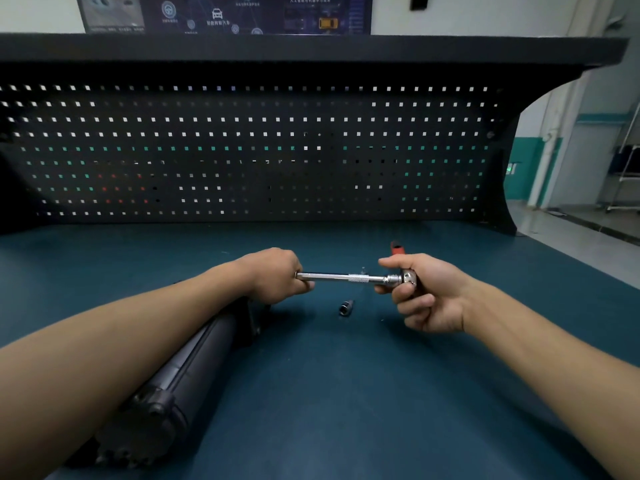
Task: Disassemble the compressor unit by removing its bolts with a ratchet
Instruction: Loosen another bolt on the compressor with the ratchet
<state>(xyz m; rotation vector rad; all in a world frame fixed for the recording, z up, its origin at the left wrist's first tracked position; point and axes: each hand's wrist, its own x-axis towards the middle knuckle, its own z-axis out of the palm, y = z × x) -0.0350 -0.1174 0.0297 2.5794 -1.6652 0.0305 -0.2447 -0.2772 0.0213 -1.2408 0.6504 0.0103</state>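
Left hand (277, 276) grips the extension bar (346, 277) end, right hand (427, 294) grips the ratchet (408, 276) head, both raised above open bench mat (346, 393).

Surface (346, 393): dark teal mat, under the left hand (277, 275) and right hand (426, 292).
Pegboard (242, 150): black, square holes, upright at the far edge beyond both hands.
Shelf (311, 46): black, capping the pegboard.
Poster (225, 12): dark blue, car icons and small script, on the wall above the shelf.
Floor (571, 223): pale grey, far beyond the right hand, beside a teal-banded wall (530, 168).
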